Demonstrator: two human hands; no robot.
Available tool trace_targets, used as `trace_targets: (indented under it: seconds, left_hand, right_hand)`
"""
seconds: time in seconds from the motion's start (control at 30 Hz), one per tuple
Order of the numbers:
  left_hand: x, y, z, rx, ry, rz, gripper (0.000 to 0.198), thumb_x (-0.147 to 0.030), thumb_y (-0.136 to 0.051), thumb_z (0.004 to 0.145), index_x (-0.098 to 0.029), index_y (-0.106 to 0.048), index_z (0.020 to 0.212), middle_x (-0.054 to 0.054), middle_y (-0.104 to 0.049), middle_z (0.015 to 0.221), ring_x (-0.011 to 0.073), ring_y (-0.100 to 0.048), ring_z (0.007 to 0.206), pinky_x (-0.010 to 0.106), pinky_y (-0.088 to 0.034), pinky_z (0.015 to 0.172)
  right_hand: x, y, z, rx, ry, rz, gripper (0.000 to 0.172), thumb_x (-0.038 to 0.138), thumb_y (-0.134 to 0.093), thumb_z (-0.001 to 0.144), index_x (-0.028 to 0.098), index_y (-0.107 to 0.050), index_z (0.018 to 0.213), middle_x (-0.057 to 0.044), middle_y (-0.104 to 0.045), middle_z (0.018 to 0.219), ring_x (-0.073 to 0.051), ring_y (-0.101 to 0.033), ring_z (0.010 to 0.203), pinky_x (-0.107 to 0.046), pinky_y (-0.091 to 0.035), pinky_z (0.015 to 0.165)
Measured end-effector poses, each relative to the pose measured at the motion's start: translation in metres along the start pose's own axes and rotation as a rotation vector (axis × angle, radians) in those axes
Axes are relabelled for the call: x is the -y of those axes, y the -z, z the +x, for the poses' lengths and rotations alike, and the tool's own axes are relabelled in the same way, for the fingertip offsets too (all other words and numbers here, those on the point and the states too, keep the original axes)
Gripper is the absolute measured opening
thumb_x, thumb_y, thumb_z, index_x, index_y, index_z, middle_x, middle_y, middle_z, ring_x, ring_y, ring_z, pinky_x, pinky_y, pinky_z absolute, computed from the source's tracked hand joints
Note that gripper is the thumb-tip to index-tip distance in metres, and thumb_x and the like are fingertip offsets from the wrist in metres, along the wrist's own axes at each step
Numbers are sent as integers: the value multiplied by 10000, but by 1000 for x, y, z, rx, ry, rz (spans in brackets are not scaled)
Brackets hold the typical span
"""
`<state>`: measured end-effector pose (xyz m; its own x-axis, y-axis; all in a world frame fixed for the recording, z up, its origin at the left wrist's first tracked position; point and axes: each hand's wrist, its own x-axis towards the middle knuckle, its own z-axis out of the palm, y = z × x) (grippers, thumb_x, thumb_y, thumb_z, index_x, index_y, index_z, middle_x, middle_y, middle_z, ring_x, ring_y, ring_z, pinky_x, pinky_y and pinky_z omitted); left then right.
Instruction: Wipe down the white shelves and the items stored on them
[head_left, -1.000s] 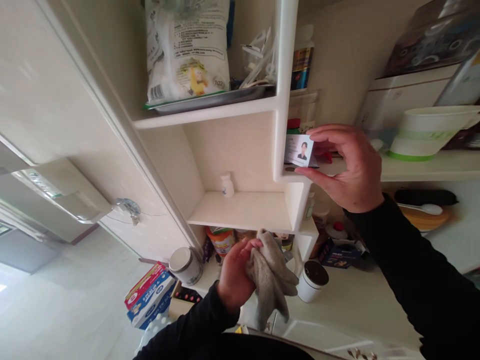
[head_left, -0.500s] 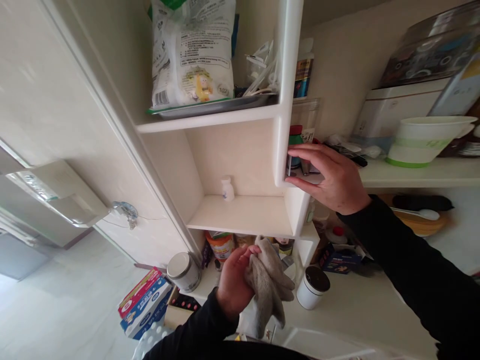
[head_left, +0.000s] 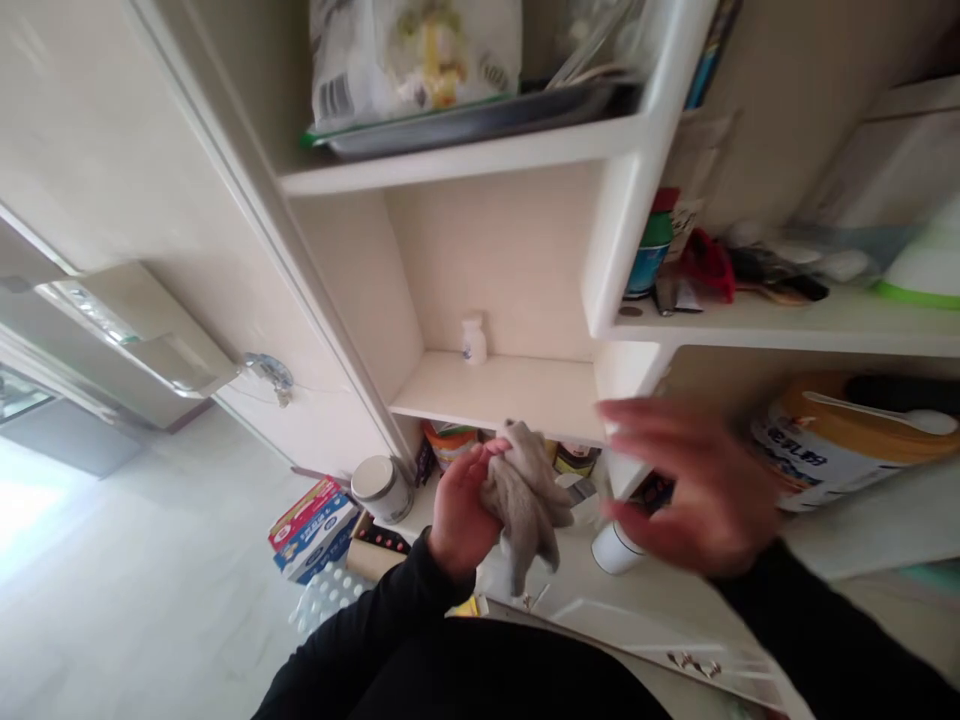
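Observation:
My left hand (head_left: 459, 508) is closed around a grey cloth (head_left: 525, 497), held below the white shelf unit (head_left: 517, 395). My right hand (head_left: 694, 490) is blurred by motion in front of the lower shelf, with fingers spread and nothing visible in it. A small white bottle (head_left: 473, 339) stands alone at the back of the middle shelf. On the right shelf (head_left: 787, 322) sit a green can with a red cap (head_left: 649, 244) and small items beside it.
A metal tray (head_left: 480, 118) with a white bag (head_left: 412, 50) sits on the upper shelf. A silver-lidded jar (head_left: 382, 487), a white cup (head_left: 616, 547), an orange-lidded tub (head_left: 840, 440) and coloured boxes (head_left: 313, 523) crowd the counter below. A cabinet door stands open at left.
My right hand has let go of the photo card at the right shelf and dropped down toward the counter. The view has tilted downward. My left hand still holds the cloth.

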<state>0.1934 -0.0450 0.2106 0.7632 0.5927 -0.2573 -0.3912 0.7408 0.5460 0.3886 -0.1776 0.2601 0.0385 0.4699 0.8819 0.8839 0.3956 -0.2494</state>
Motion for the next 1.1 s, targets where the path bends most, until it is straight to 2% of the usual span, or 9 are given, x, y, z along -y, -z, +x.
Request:
trace_targets:
  seconds: [0.1,0.17,0.37,0.47,0.57,0.73,0.87,1.0,1.1]
  left_hand:
    - [0,-3,-10,60,-18,15,407,-441,-820,859,-180,-819,1171,108,-837,1150,338,-776,1233,422,-604,1080]
    - [2,-1,-15,132,-27,32,554,-480,-845,865,-187,-796,1333,120,-818,1319,333,-727,1359,410,-576,1139]
    - [-31,17,34,247,-264,616,742,-364,-959,842,-251,-696,1526,136,-781,1426,288,-760,1220,401,-585,1059]
    - [-72,13,98,-107,-735,964,502,-275,-851,945,-202,-708,1420,177,-704,1558,292,-671,1391,415,-530,1158]
    - [-108,0,157,-413,-759,1372,574,-234,-885,926,-119,-656,1440,266,-643,1604,340,-603,1496,473,-441,1265]
    - [-133,-17,200,-378,-675,1472,412,-181,-963,815,-154,-716,1144,190,-793,1287,359,-712,1277,512,-473,1196]
    - [-122,-14,179,-261,-727,1453,354,-151,-882,849,-152,-683,1142,185,-767,1271,295,-714,1197,410,-534,1073]
    - [-80,7,112,113,-779,1233,474,-218,-878,825,-166,-669,1247,158,-738,1286,252,-733,1099,321,-576,919]
    - [-46,30,58,293,-681,1139,508,-292,-925,800,-177,-735,1256,112,-780,1175,270,-742,1039,349,-579,954]
  right_hand:
    - [19,-46,-46,237,52,29,846,659,-870,903,322,-605,1632,-145,-607,1698,-438,-556,1603,-683,-584,1234]
    - [19,-70,-66,273,-56,47,787,557,-792,1003,264,-539,1688,-191,-483,1791,-422,-482,1663,-664,-559,1264]
    - [-16,-69,-53,-10,-206,19,487,176,-624,1057,308,-695,1520,-117,-712,1570,-326,-675,1487,-578,-585,1255]
    - [-30,-64,-26,-149,-154,-46,481,204,-665,1042,290,-715,1513,-138,-681,1605,-370,-651,1504,-649,-542,1279]
    - [-33,-72,-12,-180,-150,-38,444,235,-675,1050,273,-726,1490,-151,-686,1592,-373,-669,1478,-666,-555,1255]
    - [-28,-91,-18,-245,-247,75,435,271,-676,1067,275,-711,1501,-134,-706,1575,-345,-671,1483,-655,-525,1280]
    - [-29,-91,-21,-272,-371,153,475,328,-679,1086,292,-676,1559,-119,-710,1583,-333,-685,1477,-629,-525,1287]
    - [-21,-84,-10,-298,-419,247,452,371,-634,1118,307,-667,1565,-98,-697,1602,-321,-678,1484,-605,-520,1301]
    - [-10,-84,2,-125,-320,299,429,405,-578,1141,321,-676,1550,-87,-676,1626,-307,-639,1527,-543,-514,1314]
